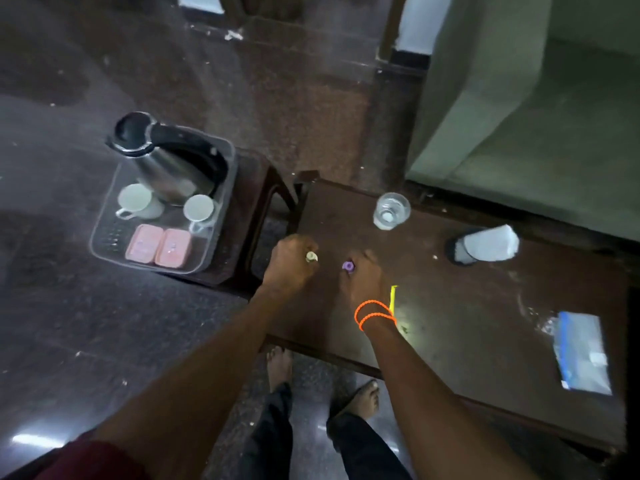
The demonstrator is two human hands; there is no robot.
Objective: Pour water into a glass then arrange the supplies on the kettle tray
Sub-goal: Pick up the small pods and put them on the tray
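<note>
**Head view: small supplies gathered, glass already filled**

Head camera looks down on a dark brown wooden table point(450, 306); left hand point(289, 266) curled closed around a small pale green-white item point(311, 257), only its tip showing; right hand point(363, 275), orange cords at the wrist, fingers pinched together on a small purple piece point(347, 265); what either object is, too small to tell; both hands low at the table's near-left corner, likely picking up loose bits for the tray.

Clear drinking glass point(391, 211) stands upright further back, water in it, so pouring looks done; clear plastic kettle tray point(104, 233) sits on a lower stool to the left, well apart from the glass; steel kettle with black lid point(162, 161) at its far end, two white cups point(136, 201) in the middle, two pink lidded boxes point(159, 244) side by side at the near end; bare tray floor left of the boxes, probable spot for the small pieces.

Yellow strip point(393, 299) lies just beside the right wrist; blue-edged plastic pouch point(581, 355) sits far right, untouched.
</note>
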